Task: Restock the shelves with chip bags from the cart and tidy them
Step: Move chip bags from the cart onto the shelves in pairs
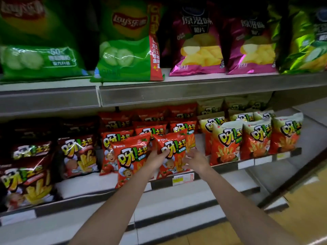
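Item: glossy red foil chip bag point(172, 152), front row of middle shelf point(203, 179). Left hand point(156, 160) gripped its left edge; right hand point(194, 160) hovered spread just beside, holding nothing, probably steadying it upright among matching red bags.

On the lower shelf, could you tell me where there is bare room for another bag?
Bare white shelf shows in front of the dark brown bags, left of the red bags. The red section is crowded where both hands, left hand and right hand, work.
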Motion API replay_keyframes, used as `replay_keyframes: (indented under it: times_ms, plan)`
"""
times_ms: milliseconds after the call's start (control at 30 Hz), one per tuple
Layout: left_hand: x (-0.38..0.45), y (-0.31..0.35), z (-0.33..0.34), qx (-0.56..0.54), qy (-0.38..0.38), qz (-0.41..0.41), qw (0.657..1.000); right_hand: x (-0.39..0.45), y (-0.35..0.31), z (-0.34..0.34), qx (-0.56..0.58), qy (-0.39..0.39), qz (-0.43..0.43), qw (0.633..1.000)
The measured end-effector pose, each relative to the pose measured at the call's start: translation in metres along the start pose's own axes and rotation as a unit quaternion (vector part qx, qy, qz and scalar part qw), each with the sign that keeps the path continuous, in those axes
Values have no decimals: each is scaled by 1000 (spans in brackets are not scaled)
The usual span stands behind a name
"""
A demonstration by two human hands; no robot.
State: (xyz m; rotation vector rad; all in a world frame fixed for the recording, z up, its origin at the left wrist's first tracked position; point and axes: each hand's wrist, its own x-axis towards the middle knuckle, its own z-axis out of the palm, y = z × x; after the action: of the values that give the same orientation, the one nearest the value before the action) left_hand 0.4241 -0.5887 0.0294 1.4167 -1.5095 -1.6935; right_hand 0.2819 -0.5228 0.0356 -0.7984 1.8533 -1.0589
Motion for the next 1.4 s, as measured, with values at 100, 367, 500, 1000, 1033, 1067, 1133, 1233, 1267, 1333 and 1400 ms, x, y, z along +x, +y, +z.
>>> replay_keyframes:
  times_ms: [100, 367, 500, 1000, 1033, 1067, 1133, 1233, 1267, 1333, 1400]
  plan:
    - [-11, 5, -1, 3, 29, -7, 1000, -3, -7, -5, -3, -28, 4, 1000]
    - [-74, 17, -23, -102, 163, 20, 981, -35, -37, 11, -93, -107, -101, 985]
    - [-124, 5, -51, -145, 259, 27, 955, -63, -47, 38, -92, -156, -154, 971]
    - [-347, -73, -215, -225, 575, 34, 786, -233, -102, 230, -83, -347, -322, 877]
    - [-361, -82, -227, -224, 592, 30, 774, -246, -104, 245, -83, -366, -324, 869]
    - [-375, -90, -238, -230, 607, 29, 760, -258, -105, 261, -82, -384, -325, 860]
    - [-404, -106, -261, -249, 632, 33, 733, -283, -106, 295, -86, -412, -329, 845]
    - [-446, -128, -300, -313, 656, 58, 684, -324, -106, 355, -96, -450, -346, 818]
    - [-460, -135, -314, -324, 666, 61, 670, -339, -104, 376, -103, -463, -349, 808]
    - [-489, -153, -343, -336, 687, 63, 642, -369, -103, 420, -113, -491, -352, 789]
    - [-519, -175, -374, -344, 705, 63, 617, -403, -101, 465, -123, -513, -350, 774]
